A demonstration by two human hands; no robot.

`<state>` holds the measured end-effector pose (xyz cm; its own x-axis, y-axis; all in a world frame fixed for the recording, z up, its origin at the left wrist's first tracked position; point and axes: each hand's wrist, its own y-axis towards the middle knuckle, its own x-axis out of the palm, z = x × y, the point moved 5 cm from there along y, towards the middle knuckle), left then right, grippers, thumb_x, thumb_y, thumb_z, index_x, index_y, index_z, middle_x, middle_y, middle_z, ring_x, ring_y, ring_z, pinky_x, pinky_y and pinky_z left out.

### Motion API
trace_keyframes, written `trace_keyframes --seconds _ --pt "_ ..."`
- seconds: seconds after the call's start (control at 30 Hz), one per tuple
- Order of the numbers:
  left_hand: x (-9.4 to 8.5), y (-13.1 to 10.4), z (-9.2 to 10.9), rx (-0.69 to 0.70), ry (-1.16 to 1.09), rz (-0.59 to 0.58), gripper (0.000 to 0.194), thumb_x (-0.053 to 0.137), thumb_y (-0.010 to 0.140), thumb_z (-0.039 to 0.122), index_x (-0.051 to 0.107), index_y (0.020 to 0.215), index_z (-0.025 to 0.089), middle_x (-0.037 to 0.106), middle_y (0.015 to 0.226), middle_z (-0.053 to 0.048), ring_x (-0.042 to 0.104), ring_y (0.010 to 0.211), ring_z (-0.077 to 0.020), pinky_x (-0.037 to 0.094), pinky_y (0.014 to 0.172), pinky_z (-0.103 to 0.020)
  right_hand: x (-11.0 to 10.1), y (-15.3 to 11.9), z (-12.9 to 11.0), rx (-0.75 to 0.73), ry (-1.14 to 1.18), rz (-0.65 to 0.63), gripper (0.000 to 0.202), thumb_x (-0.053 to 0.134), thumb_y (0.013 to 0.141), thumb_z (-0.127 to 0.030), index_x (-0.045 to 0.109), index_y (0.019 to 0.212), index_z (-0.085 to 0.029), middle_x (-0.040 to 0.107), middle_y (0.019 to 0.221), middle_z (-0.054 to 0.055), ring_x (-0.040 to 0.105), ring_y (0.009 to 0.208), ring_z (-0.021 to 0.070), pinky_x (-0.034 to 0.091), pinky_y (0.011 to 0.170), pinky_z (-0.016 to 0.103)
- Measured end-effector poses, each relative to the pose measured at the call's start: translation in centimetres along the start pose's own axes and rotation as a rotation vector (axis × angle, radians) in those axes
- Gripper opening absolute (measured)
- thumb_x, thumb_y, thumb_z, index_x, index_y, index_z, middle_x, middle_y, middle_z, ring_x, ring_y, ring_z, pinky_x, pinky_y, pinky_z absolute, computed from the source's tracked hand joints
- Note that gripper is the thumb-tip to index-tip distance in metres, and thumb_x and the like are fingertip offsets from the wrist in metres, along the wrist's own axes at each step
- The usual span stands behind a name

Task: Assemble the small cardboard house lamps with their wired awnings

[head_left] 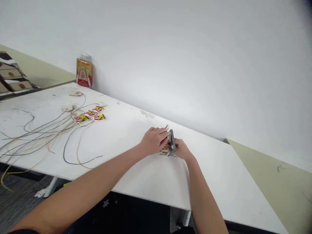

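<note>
A small printed cardboard piece (166, 148) with a grey edge strip stands tilted on the white table, between my two hands. My left hand (153, 141) grips its printed face from the left, fingers bent over the upper part. On the other side, my right hand (182, 149) has its fingers closed at the grey edge; the fingertips are partly hidden behind it. The print shows yellow, red and blue patches, too small to read. A thin dark wire end shows below the piece, by my right hand.
Several small red, white and yellow printed pieces (89, 113) with long loose wires (46, 130) lie on the left of the white table (136, 113). A gold and red package (84, 72) leans at the wall. A cardboard house model (12, 76) stands far left.
</note>
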<state>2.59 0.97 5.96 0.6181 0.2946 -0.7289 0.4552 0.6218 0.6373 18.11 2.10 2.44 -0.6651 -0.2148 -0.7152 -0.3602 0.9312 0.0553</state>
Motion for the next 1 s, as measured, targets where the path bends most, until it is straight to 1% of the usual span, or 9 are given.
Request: trace_keyframes --seconds 0.1,0.23,0.4,0.5,0.63,0.73,0.8,0.9,1.0 --pt "-0.2 0.0 0.0 -0.002 -0.003 0.002 0.029 0.038 0.092 0.025 0.056 0.114 0.021 0.062 0.118 -0.005 0.062 0.092 -0.0161 0.042 0.081 -0.032 -0.5 -0.5 -0.5 0.002 0.117 -0.048 0.019 0.051 0.064 -0.018 0.068 0.073 -0.018 0.066 0.080 0.001 0.056 0.071 0.0162 0.046 0.063 0.024" --pt "-0.3 0.1 0.0 0.001 0.017 -0.003 0.032 0.037 0.092 0.025 0.054 0.119 0.022 0.058 0.124 -0.007 0.062 0.091 -0.0159 0.042 0.079 -0.032 -1.1 -1.1 -0.2 0.093 0.189 -0.142 0.021 0.053 0.071 -0.022 0.071 0.082 -0.019 0.068 0.081 0.002 0.059 0.075 0.0180 0.049 0.067 0.028" --pt "0.0 0.1 0.1 0.013 0.032 -0.033 0.029 0.037 0.093 0.027 0.059 0.111 0.023 0.061 0.120 -0.004 0.062 0.090 -0.0162 0.042 0.081 -0.033 -0.6 -1.4 -0.4 0.092 0.262 -0.251 0.025 0.053 0.072 -0.020 0.070 0.091 -0.019 0.069 0.090 0.002 0.063 0.084 0.0193 0.051 0.076 0.031" --pt "0.0 0.2 0.1 -0.004 0.029 -0.038 0.031 0.037 0.092 0.027 0.056 0.117 0.023 0.060 0.120 -0.005 0.062 0.094 -0.0172 0.042 0.082 -0.033 -0.4 -1.4 -0.5 0.096 0.290 -0.270 0.031 0.050 0.073 -0.016 0.068 0.098 -0.019 0.069 0.095 0.003 0.064 0.086 0.0187 0.051 0.079 0.031" --pt "0.0 0.2 0.0 -0.017 0.044 -0.052 0.037 0.037 0.092 0.027 0.048 0.127 0.024 0.056 0.124 -0.007 0.062 0.093 -0.0177 0.043 0.082 -0.034 -0.6 -1.3 0.0 0.130 0.260 -0.234 0.028 0.049 0.074 -0.017 0.069 0.094 -0.019 0.069 0.093 0.004 0.063 0.084 0.0196 0.051 0.077 0.033" --pt "0.1 0.2 0.0 -0.027 0.049 -0.057 0.041 0.037 0.092 0.028 0.043 0.132 0.024 0.056 0.123 -0.008 0.061 0.095 -0.0191 0.043 0.082 -0.035 -1.0 -1.4 0.3 0.150 0.269 -0.186 0.028 0.047 0.076 -0.021 0.070 0.093 -0.019 0.068 0.098 0.004 0.061 0.090 0.0209 0.048 0.081 0.034" --pt "0.1 0.2 -0.1 -0.044 0.040 -0.053 0.043 0.038 0.091 0.029 0.041 0.133 0.022 0.057 0.121 -0.008 0.061 0.096 -0.0195 0.044 0.083 -0.035 -1.4 -1.4 0.5 0.169 0.279 -0.143 0.031 0.043 0.076 -0.020 0.070 0.093 -0.020 0.067 0.098 0.004 0.059 0.091 0.0199 0.046 0.082 0.032" --pt "0.0 0.3 -0.2 -0.082 0.030 -0.048 0.044 0.041 0.090 0.031 0.041 0.132 0.021 0.058 0.119 -0.009 0.061 0.095 -0.0198 0.044 0.083 -0.035 -2.0 -1.4 0.9 0.189 0.236 -0.049 0.031 0.041 0.077 -0.024 0.070 0.084 -0.018 0.066 0.087 0.003 0.057 0.081 0.0174 0.043 0.075 0.028" --pt "-0.1 0.5 -0.2 -0.117 0.028 -0.043 0.043 0.042 0.089 0.033 0.043 0.130 0.021 0.058 0.120 -0.008 0.060 0.096 -0.0201 0.045 0.082 -0.035 -2.3 -1.2 1.4 0.210 0.176 0.055 0.039 0.041 0.083 -0.040 0.070 0.072 -0.016 0.062 0.071 0.001 0.052 0.069 0.0152 0.039 0.066 0.025"
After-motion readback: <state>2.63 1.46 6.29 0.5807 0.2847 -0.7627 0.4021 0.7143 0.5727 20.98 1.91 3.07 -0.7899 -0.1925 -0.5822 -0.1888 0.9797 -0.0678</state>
